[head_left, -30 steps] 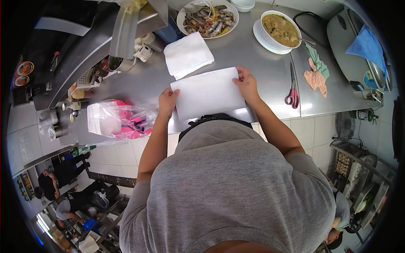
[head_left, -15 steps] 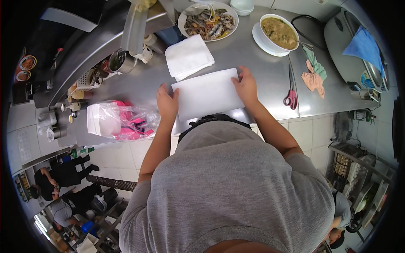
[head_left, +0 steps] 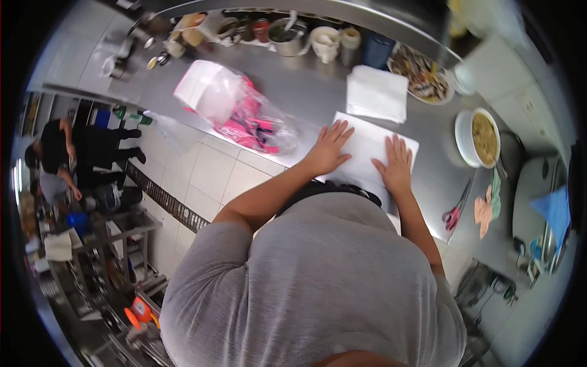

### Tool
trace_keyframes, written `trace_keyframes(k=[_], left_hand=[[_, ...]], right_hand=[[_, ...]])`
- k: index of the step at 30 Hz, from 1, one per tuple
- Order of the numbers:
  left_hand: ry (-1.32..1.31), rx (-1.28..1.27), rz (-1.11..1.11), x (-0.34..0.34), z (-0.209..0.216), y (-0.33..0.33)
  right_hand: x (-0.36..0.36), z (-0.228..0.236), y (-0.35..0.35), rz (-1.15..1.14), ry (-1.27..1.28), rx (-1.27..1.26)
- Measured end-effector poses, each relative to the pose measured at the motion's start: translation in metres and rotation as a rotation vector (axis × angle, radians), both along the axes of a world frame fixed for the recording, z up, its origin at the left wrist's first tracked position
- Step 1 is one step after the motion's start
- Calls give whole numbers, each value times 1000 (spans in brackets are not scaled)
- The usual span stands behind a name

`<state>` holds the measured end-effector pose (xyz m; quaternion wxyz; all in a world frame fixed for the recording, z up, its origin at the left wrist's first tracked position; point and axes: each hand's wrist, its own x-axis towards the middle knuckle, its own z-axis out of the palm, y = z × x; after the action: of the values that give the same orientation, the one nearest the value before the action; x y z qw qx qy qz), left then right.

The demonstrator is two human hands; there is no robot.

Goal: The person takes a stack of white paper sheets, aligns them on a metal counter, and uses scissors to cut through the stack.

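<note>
A white folded sheet, paper or cloth, lies flat on the steel counter close to my body. My left hand rests on its left part, fingers spread. On its right part my right hand lies flat with the fingers apart. Just beyond is a stack of white folded sheets. Left of my hands sits a clear plastic bag with white and bright pink contents. Scissors with dark red handles lie to the right, beside peach and green cloths.
A plate of cooked fish and a white bowl of soup stand at the back right. Pots and jars, including a steel pot, line the counter's back. A grey appliance is far right. Two people stand at far left.
My hands have gone from holding the sheet's side edges to lying flat on top of it. The whole view has turned, showing more of the left side.
</note>
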<state>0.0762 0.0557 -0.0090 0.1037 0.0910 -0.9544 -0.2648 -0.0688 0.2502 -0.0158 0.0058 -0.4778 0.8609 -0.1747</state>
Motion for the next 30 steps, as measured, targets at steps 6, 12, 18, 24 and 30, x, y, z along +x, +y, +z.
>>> trace_keyframes(k=[6, 12, 18, 24, 30], left_hand=[[426, -153, 587, 80, 72, -81], [-21, -223, 939, 112, 64, -138], [278, 238, 650, 118, 125, -162], [356, 332, 351, 130, 144, -187], [441, 135, 469, 153, 117, -283]], right_hand=[[28, 57, -61, 102, -143, -304], [95, 107, -180, 368, -653, -363], [144, 87, -299, 560, -633, -319], [166, 80, -426, 897, -36, -380], [163, 57, -444, 893, 315, -43]])
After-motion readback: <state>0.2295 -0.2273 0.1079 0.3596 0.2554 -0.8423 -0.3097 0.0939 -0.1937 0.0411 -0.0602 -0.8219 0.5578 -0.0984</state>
